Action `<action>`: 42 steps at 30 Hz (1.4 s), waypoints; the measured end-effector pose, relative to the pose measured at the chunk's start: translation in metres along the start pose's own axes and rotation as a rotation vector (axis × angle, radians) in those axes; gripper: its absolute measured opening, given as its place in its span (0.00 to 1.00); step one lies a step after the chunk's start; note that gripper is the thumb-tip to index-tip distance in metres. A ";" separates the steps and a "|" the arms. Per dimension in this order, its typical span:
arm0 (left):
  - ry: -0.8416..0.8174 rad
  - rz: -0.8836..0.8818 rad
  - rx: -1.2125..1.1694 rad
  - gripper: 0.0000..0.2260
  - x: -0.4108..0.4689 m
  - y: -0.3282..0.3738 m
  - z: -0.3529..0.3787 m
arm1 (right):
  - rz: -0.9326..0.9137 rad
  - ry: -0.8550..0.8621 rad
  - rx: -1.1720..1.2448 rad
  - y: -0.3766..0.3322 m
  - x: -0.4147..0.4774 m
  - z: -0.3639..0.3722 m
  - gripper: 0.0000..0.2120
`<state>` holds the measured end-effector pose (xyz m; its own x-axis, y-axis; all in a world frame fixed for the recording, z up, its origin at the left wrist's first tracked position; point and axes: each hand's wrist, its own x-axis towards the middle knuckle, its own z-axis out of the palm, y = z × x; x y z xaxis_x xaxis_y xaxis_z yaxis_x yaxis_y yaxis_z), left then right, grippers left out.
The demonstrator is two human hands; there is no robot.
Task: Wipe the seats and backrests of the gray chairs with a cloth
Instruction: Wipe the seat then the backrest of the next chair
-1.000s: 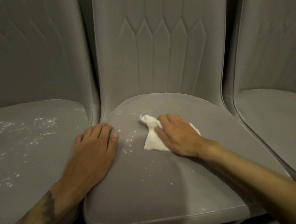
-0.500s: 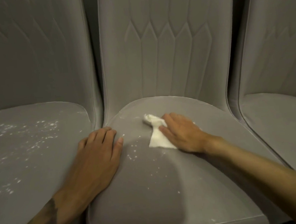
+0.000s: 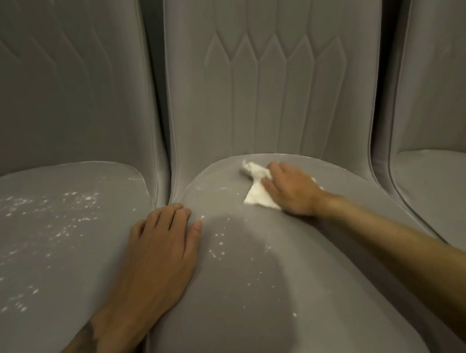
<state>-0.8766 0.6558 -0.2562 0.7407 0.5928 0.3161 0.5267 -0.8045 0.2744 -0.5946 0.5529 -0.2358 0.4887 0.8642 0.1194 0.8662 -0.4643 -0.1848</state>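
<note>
One small white crumpled cloth, lying near the back of the rounded gray upholstered seat of the middle chair, just in front of the seam with the backrest and slightly right of centre. Pressed down by the right hand, fingers laid close together and only gently bent over the cloth's right part, pressing rather than gripping. A twisted end poking out toward the back left, a flat corner fanning out toward the front beside the thumb. Right forearm reaching in from the lower right across the seat. Scattered over the seat's left half, small white specks, with a few more along the back rim. Resting palm-down on the seat's left edge, the left hand, fingers straight and together, holding nothing, tips close to the gap between chairs, thumb lying apart on the fabric. A dark tattoo showing on the forearm below. Behind the cloth, the tall gray stitched backrest with pointed vertical panels. To the left, a second gray chair seat, dusted more thickly with the same kind of specks, under its own quilted backrest. To the right, a third gray chair, seat and backrest only partly in view.
</note>
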 end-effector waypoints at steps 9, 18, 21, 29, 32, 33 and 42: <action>-0.029 -0.015 -0.001 0.26 0.000 0.003 -0.005 | -0.315 0.026 0.037 -0.050 -0.010 0.018 0.16; -0.025 -0.010 -0.003 0.26 -0.001 0.004 -0.005 | -0.143 0.054 -0.005 -0.058 0.017 0.022 0.15; -0.015 -0.004 0.008 0.25 0.000 0.003 -0.004 | -0.292 0.033 0.029 -0.056 0.005 0.021 0.13; 0.016 0.009 0.017 0.22 -0.001 0.002 -0.002 | -0.079 0.030 -0.008 -0.071 0.032 0.019 0.16; 0.033 0.008 0.017 0.20 -0.001 0.001 -0.002 | -0.314 0.050 0.055 -0.085 0.009 0.028 0.13; 0.033 0.010 0.018 0.20 -0.001 0.000 -0.002 | -0.312 0.026 0.057 -0.081 0.011 0.024 0.13; -0.021 0.050 -0.013 0.12 0.008 -0.014 -0.010 | -0.250 0.043 0.023 -0.104 0.030 0.031 0.17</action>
<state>-0.8824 0.6727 -0.2481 0.7748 0.5508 0.3102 0.4834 -0.8325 0.2708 -0.6732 0.6333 -0.2430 0.2643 0.9423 0.2053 0.9583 -0.2326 -0.1661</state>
